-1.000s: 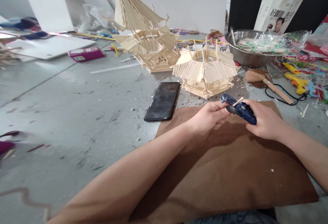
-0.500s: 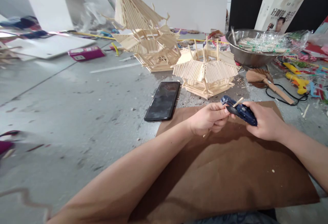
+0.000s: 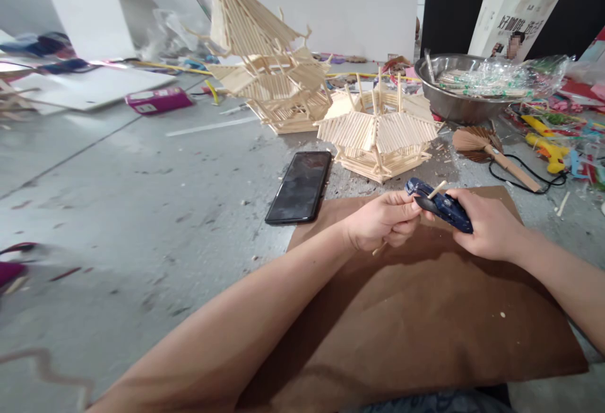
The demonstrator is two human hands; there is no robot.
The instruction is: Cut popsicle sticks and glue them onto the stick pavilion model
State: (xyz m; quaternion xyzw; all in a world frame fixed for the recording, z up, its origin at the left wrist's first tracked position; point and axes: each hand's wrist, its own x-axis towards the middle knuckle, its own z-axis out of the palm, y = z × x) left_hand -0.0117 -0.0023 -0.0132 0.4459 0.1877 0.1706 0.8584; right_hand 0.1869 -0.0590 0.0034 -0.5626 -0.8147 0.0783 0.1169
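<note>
My left hand [image 3: 386, 217] is closed around a thin wooden stick [image 3: 437, 188], whose lower end pokes out beneath the fist. My right hand [image 3: 489, 222] grips a dark blue cutter [image 3: 447, 208] with a black blade-like part beside my left thumb. The stick's upper end crosses the cutter; whether the blade touches it, I cannot tell. Both hands are above a brown sheet [image 3: 425, 318]. Just beyond them stands a low model roof tier [image 3: 378, 132] built of pale sticks, with upright posts on top.
A black phone [image 3: 300, 187] lies left of the brown sheet. Behind are a taller stick pagoda [image 3: 283, 79] and a metal bowl [image 3: 472, 107] holding plastic-wrapped sticks. At right lie a brown fan-shaped piece [image 3: 477, 142], a black cord and a yellow glue gun [image 3: 551, 151]. A magenta pack [image 3: 158, 100] sits at left.
The whole view has shifted very slightly. Both hands, the stick and the cutter keep nearly the same pose.
</note>
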